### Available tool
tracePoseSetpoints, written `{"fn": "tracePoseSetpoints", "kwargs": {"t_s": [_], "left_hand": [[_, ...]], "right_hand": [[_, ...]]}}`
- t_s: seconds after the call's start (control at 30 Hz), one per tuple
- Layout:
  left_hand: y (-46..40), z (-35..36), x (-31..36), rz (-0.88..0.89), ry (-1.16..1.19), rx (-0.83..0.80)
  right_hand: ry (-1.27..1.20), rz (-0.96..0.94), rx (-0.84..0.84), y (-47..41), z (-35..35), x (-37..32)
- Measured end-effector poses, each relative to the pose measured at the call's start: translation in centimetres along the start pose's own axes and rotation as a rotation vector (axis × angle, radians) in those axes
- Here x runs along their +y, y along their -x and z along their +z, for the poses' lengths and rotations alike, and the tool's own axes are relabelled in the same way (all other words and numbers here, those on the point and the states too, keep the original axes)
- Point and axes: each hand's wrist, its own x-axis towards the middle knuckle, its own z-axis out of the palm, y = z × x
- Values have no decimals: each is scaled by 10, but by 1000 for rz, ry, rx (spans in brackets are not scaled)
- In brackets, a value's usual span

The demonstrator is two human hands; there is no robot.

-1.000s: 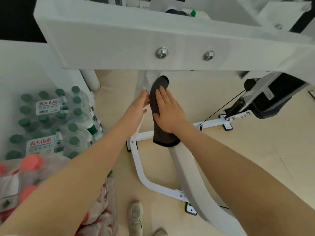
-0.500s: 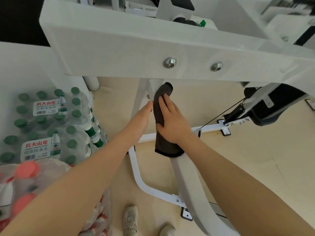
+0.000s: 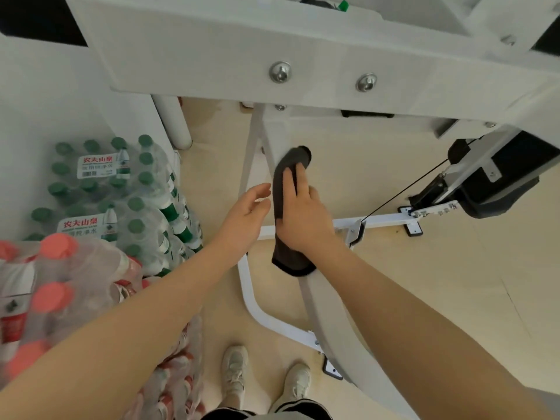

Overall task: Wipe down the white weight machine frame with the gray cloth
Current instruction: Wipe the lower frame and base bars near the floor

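1. My right hand (image 3: 306, 216) presses the cloth (image 3: 286, 189) flat-fingered against the slanted frame (image 3: 328, 310) bar, lower on it than a second ago.
2. My left hand (image 3: 245, 213), open and holding nothing, has drawn slightly away from the cloth's left side.
3. I judge the downstroke is under way; bar below the cloth remains unwiped.

The gray cloth (image 3: 286, 192) hides part of the frame's slanted bar (image 3: 330, 316); the right hand (image 3: 304, 219) covers the cloth's middle.
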Motion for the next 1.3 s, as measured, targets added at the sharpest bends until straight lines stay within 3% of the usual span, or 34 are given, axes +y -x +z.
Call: {"fn": "tracePoseSetpoints", "kwargs": {"t_s": [0.13,0.27,0.4,0.53,0.7,0.87,1.07,1.17,1.3], "left_hand": [[12,11,0,-21,52,-61],[25,19,-6,-49,63,-77],[42,26,-9,-39,-18,-92],[65,32,-8,-15,-55,-41],[102,53,-14,3,-98,-61],[125,91,-10,-53,7,130],[171,122,-23,-1,-116,105],[190,129,-21,1,-210,99],[219,144,-7,122,-396,41]], "right_hand": [[-30,-7,-19,4,-4,3],[-97,-78,-60,83,9,19],[-27,-11,-159,170,22,35],[-80,45,-209,194,16,58],[-184,27,-128,186,18,60],[79,-10,27,247,25,99],[285,48,131,317,28,166],[214,143,189,347,26,188],[68,122,261,362,13,189]]}}
